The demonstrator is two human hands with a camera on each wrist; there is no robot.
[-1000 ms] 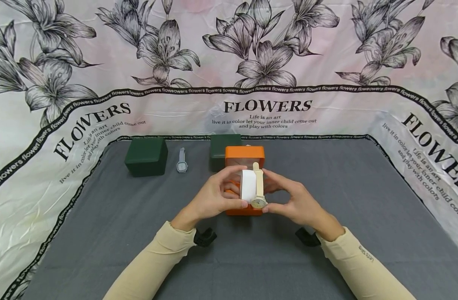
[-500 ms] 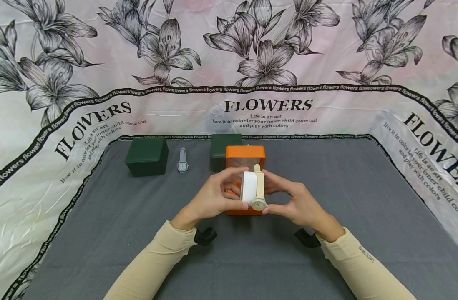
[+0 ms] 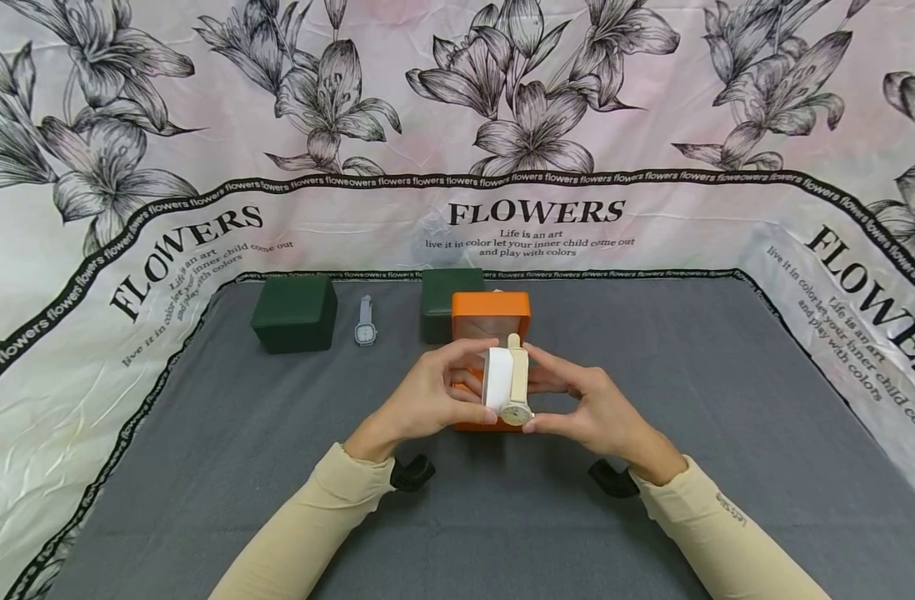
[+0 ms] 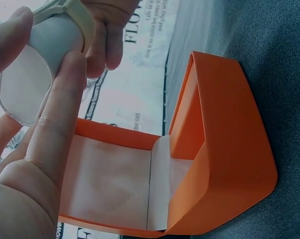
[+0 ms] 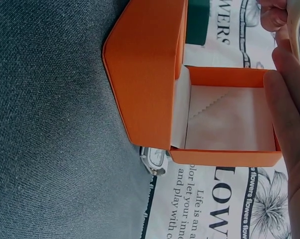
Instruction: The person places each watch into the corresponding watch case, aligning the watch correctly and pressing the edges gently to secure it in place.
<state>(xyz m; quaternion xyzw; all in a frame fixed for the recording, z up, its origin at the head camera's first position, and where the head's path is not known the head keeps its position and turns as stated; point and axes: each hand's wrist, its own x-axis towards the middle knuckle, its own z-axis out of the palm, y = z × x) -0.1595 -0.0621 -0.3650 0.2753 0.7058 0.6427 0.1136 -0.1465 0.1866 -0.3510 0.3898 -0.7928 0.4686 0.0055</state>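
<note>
The left-hand grip (image 3: 427,393) holds the white cushion (image 3: 497,377) between thumb and fingers, while the right-hand grip (image 3: 594,408) pinches the cream watch (image 3: 519,379) at the cushion's right end, over the open orange box (image 3: 491,302).

Tblcloth (image 3: 457,542) matt, woven; orange bx (image 5: 145,79) smooth, matt; wht cushion (image 3: 498,375) smooth.

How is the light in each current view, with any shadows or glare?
Head view: even light, soft shadows on the grey fabric table cover, sheen on the white floral cloth at left; left wrist view: bluish and dimmer, left hand partly shaded; right wrist view: also bluish, the open squarish orange box clearly outlined.
</note>
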